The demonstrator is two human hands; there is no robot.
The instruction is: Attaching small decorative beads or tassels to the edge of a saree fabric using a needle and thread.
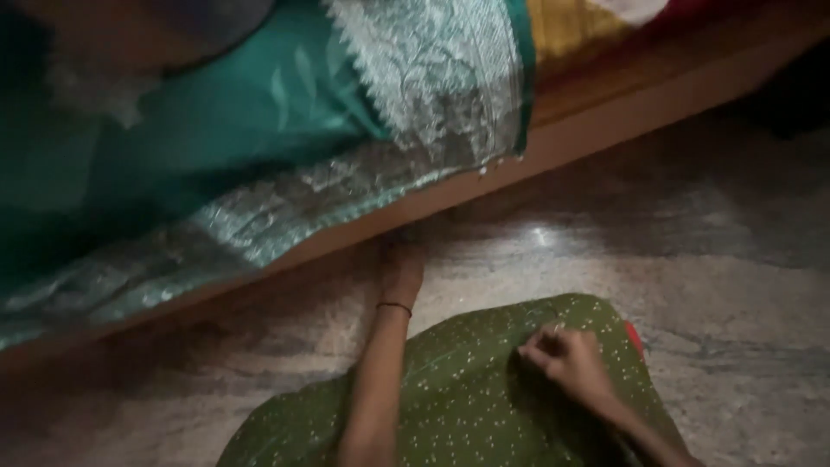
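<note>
- My left hand [403,270] flat on stone floor [692,259], fingers under wooden bed edge [484,177]; grip unclear.
- My right hand [566,359] pinching green dotted cloth [467,389].
- Teal saree [259,112] drapes over bed edge.

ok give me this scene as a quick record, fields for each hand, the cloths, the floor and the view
view: head camera looking down, dim and blurred
left hand: reaching to the floor under the wooden bed edge, thin bracelet on the wrist; grip cannot be told
right hand: fingers curled, pinching the green dotted fabric
green dotted fabric: spread across the lap
teal sari: silver patterned border, draped over the bed edge
floor: polished mottled stone
</note>
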